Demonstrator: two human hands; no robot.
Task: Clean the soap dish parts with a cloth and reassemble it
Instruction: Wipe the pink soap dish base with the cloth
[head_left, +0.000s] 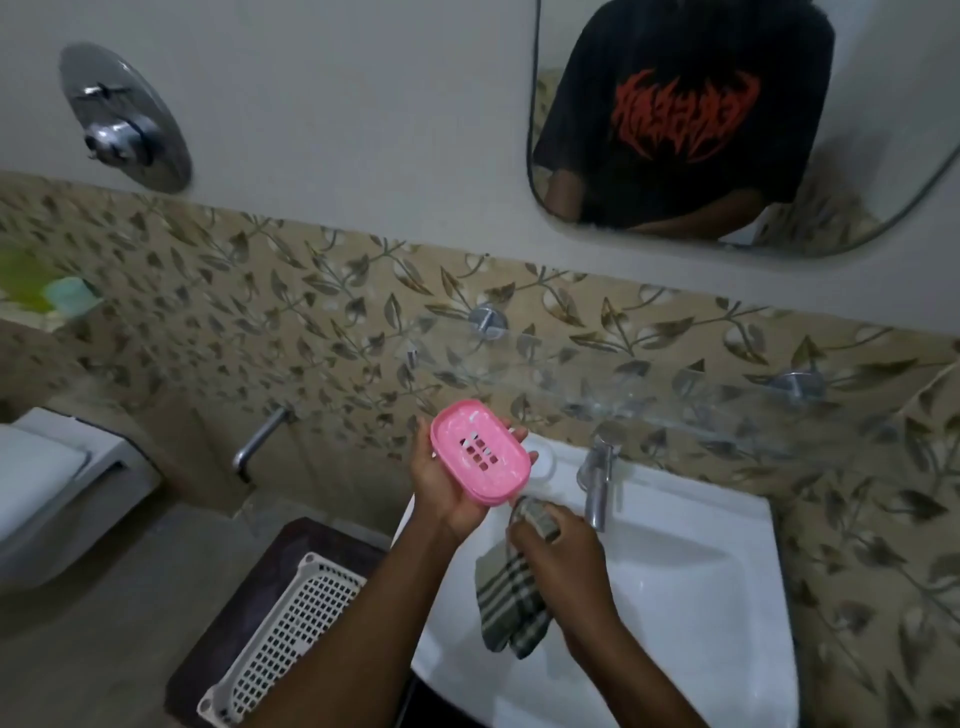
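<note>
Nearest us, just this side of the sink tap, our right hand has its fingers bunched tight round a checked cloth: soft woven fabric, grey-green w/ pale stripes, most of it hanging limp over the white basin. Left of the tap and a bit higher, our left hand cups the pink soap dish from below, fingers curled under its rim. It's an oval of smooth hard plastic w/ drain slots in the middle and whitish soap film on top. It looks like two stacked parts, not yet separated.

Risks, as we judge: soapy plastic is slick, so it could slide out of a one-handed cup and fall into the basin or onto the floor. The cloth's loose tail could drag in the bowl.

Beyond the tap, a clear shelf against leaf-pattern tiles.
</note>
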